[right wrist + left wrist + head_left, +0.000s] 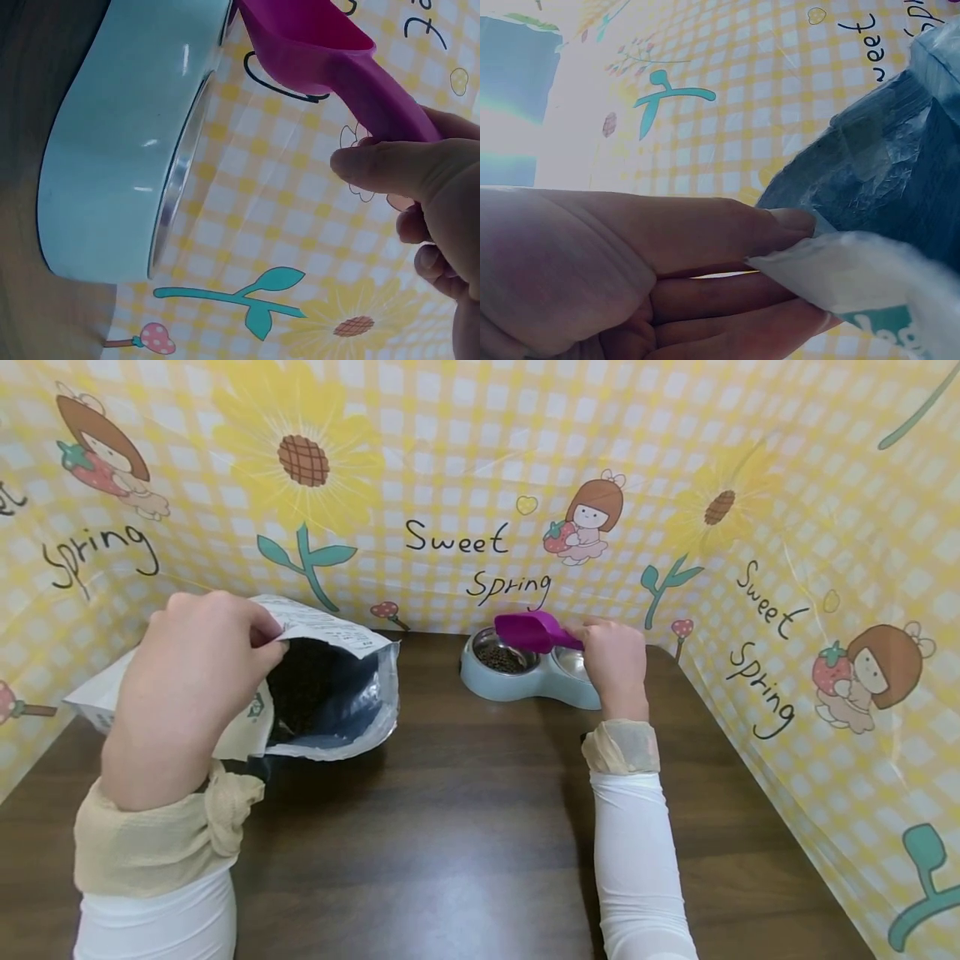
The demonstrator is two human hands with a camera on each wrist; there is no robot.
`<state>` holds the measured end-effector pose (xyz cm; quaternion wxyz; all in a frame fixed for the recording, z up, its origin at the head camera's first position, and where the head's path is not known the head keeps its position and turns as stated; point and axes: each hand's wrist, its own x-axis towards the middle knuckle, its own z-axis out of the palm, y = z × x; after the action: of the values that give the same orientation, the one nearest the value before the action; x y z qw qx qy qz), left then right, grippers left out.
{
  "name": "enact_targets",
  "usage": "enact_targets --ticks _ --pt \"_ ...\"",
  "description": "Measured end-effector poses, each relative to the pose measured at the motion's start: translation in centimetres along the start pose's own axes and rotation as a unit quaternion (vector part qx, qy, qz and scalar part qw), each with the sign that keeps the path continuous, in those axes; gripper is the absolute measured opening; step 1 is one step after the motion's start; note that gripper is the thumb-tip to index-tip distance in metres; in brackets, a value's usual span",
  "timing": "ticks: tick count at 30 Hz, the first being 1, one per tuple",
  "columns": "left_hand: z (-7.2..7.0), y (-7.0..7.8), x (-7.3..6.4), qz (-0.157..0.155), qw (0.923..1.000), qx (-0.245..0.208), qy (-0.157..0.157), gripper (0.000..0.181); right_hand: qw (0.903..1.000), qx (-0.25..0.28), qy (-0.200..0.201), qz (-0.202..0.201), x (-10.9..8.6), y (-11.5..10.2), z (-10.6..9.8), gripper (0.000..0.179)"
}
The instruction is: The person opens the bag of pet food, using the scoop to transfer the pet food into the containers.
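My left hand [191, 681] pinches the rim of an opened white bag [330, 625] between thumb and fingers. Dark pellets lie deep inside the bag, whose lining is silvery. My right hand [617, 662] grips the handle of a purple scoop [528, 632], held above a pale blue double pet bowl [498, 687]. In the right wrist view the scoop [315, 45] shows a bare inner surface, with thumb and fingers wrapped on its handle. Brown kibble [498, 658] covers the bottom of the left metal dish. The right dish [572, 662] is partly hidden by my hand.
A dark brown wooden table [442, 827] bears the bag and the bowl. Yellow checked sheeting [450, 460] with printed flowers and figures rises behind and along both sides, close behind the bowl.
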<state>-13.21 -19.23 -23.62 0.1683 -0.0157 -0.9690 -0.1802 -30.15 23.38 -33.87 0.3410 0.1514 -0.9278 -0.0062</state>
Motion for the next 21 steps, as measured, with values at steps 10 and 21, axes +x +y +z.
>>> enact_targets --ticks 10,21 --pt "-0.1 0.3 0.2 0.000 1.0000 0.000 -0.001 0.020 0.9830 0.047 -0.143 0.104 -0.3 1.7 -1.9 0.025" --pt "0.0 0.1 0.0 -0.003 1.0000 0.001 -0.006 0.020 0.9545 0.187 -0.185 0.141 0.1 2.0 -5.0 0.044"
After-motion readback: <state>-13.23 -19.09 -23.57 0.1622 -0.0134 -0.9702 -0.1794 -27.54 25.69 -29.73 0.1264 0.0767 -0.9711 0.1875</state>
